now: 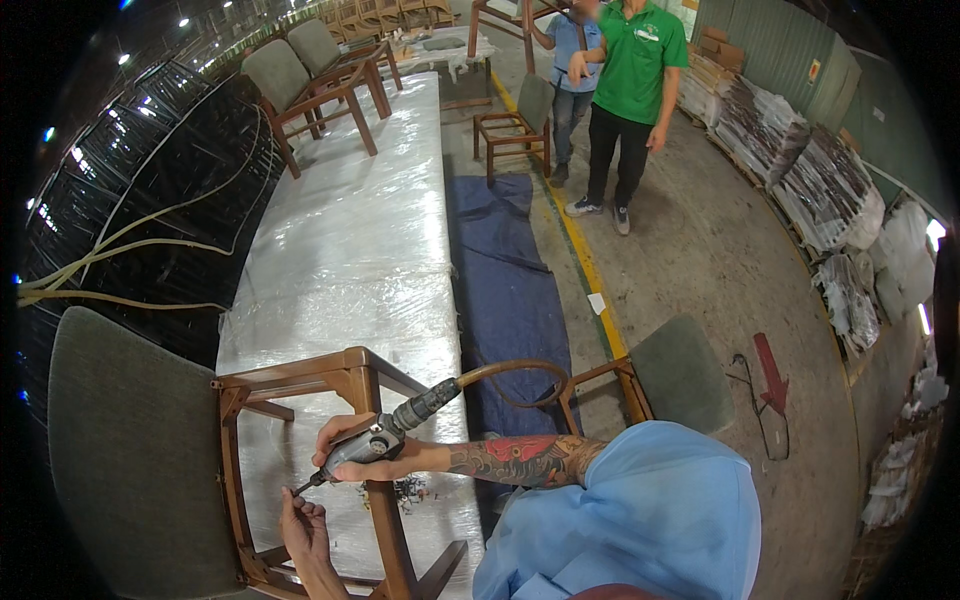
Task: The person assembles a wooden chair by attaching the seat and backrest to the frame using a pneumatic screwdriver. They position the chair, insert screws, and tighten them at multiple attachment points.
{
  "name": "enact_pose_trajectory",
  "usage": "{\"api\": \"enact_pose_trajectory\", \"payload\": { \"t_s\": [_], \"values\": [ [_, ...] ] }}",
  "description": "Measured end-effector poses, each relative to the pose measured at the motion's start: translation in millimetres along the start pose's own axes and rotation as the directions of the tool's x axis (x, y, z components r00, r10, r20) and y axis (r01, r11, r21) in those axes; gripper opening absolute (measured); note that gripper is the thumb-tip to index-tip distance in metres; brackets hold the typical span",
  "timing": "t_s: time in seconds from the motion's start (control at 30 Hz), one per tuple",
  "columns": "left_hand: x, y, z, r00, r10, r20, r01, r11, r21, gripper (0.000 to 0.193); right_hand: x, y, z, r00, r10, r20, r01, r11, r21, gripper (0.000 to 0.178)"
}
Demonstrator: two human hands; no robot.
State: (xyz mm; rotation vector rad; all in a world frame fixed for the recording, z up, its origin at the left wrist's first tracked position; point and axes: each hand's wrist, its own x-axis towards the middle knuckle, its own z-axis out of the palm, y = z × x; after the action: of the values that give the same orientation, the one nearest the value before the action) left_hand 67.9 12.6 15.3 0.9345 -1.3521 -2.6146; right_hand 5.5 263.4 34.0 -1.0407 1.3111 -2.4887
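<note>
My right hand (362,450) is wrapped around a pneumatic screwdriver (385,436); its tan air hose (520,368) loops off to the right. The tool's thin bit points down and left. At the bit's tip, my left hand (305,525) has its fingers pinched together; what they hold is too small to make out. Both hands are inside the open brown wooden frame (362,385) of a chair, which lies tipped on a plastic-wrapped table. The chair's grey padded backrest (140,460) is at the left. Small dark screw-like pieces (408,492) lie scattered on the plastic beside my right wrist.
The plastic-wrapped table (340,250) runs away from me, with two chairs (310,85) at its far end. Yellowish hoses (130,245) cross dark metal frames at left. A blue sheet (510,280) and another chair (670,375) are at right. Two people (630,90) stand farther off.
</note>
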Motion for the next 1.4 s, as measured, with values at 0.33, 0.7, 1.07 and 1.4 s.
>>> {"api": "enact_pose_trajectory", "payload": {
  "t_s": [0.33, 0.7, 1.07, 1.4],
  "values": [
    [1, -2, -1, 0.999, 0.013, -0.034, -0.012, 0.999, 0.042, 0.020, 1, 2, 0, 1.000, -0.021, -0.015, 0.021, 1.000, -0.008, 0.032],
    [-2, 0, 2, 0.998, -0.014, -0.056, 0.020, 0.994, 0.103, 0.029, 0, 3, 2, 0.993, 0.072, -0.094, -0.066, 0.996, 0.060, 0.034],
    [-7, 3, 9, 0.997, -0.028, -0.066, 0.032, 0.997, 0.067, 0.028, 0, 2, 4, 0.991, 0.073, -0.110, -0.064, 0.994, 0.083, 0.035],
    [4, 2, -5, 0.998, -0.056, 0.011, 0.056, 0.998, 0.034, 0.016, -1, 4, 4, 0.992, 0.069, -0.110, -0.064, 0.997, 0.048, 0.035]
  ]
}}
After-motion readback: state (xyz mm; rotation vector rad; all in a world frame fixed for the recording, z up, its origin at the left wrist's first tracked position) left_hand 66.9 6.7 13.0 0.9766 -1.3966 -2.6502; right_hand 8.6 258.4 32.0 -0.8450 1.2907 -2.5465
